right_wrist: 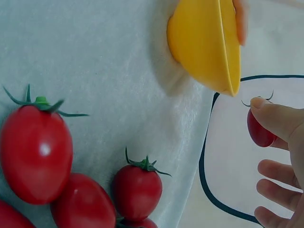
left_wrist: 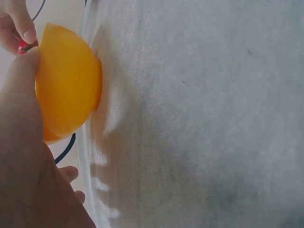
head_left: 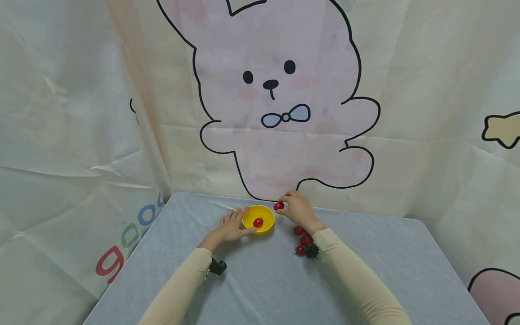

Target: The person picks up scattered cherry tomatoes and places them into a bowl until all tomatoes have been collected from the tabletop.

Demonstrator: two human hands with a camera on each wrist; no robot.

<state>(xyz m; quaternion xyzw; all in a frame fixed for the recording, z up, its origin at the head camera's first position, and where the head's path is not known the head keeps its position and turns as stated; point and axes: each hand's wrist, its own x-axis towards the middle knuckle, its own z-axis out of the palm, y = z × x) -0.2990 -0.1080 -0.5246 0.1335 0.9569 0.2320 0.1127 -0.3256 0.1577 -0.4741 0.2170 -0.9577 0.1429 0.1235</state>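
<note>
A yellow bowl (head_left: 268, 225) stands upright near the far edge of the table, with one red cherry tomato (head_left: 257, 222) inside. My left hand (head_left: 233, 226) holds the bowl at its left side, thumb along the near rim and index finger at the far rim. Just right of the bowl and above rim height, my right hand (head_left: 299, 209) pinches another cherry tomato (right_wrist: 260, 128) between thumb and fingers. Its thin green sepals show in the right wrist view. The other fingers of that hand hang apart from the tomato.
Several tomatoes (head_left: 304, 240) with green sepals lie in a cluster near the right forearm. A dark object (head_left: 218, 267) is strapped at the left wrist. The table (head_left: 260, 289) has a grey-blue cloth, and a curtain with a cartoon bear (head_left: 276, 149) hangs behind it.
</note>
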